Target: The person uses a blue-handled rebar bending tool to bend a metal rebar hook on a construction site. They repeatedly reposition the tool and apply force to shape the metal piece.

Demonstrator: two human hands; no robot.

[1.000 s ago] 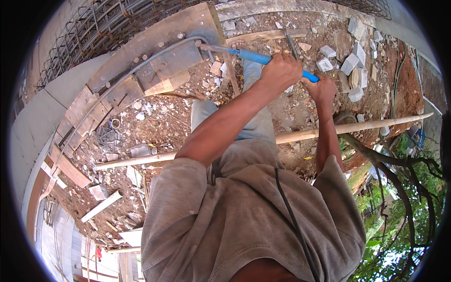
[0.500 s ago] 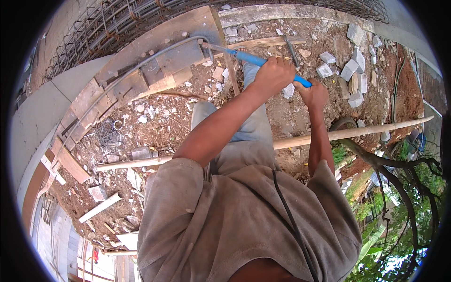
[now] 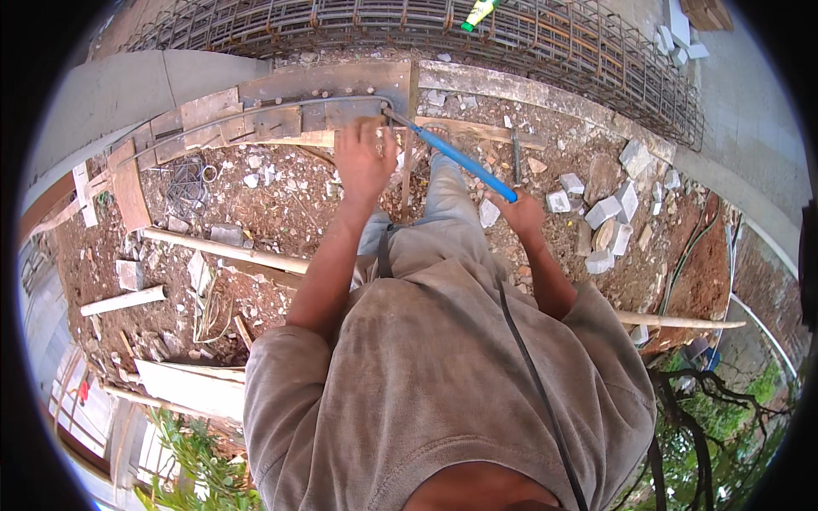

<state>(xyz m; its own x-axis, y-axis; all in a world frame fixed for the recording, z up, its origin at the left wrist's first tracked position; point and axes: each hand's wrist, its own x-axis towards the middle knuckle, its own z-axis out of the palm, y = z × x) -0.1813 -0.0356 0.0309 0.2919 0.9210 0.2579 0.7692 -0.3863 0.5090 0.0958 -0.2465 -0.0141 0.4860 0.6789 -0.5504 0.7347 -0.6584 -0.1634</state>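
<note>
Above rubble-strewn ground (image 3: 294, 203), the right hand (image 3: 520, 215) clasps a blue-handled tool (image 3: 467, 163), its tip at a bent steel bar (image 3: 256, 111) on a wooden board (image 3: 281, 88); the left hand (image 3: 365, 166), apart, blurs near the bar, its grip unclear.

View inspected: head camera, the left of two wide fisheye units worn side by side on the person's head. It faces down over the chest and forward, upright and unmirrored. Nearest the lens, the grey-brown shirt (image 3: 434, 366) fills the lower centre. The left hand (image 3: 365, 162) and right hand (image 3: 520, 213) sit farther out, above mid-frame. Rubble-strewn ground (image 3: 294, 204) spreads around the wearer; a rebar cage (image 3: 409, 25) marks the upper, farther limit. Foliage (image 3: 200, 460) enters along the lower rim. Straight edges bow; dark borders close the corners.
</note>
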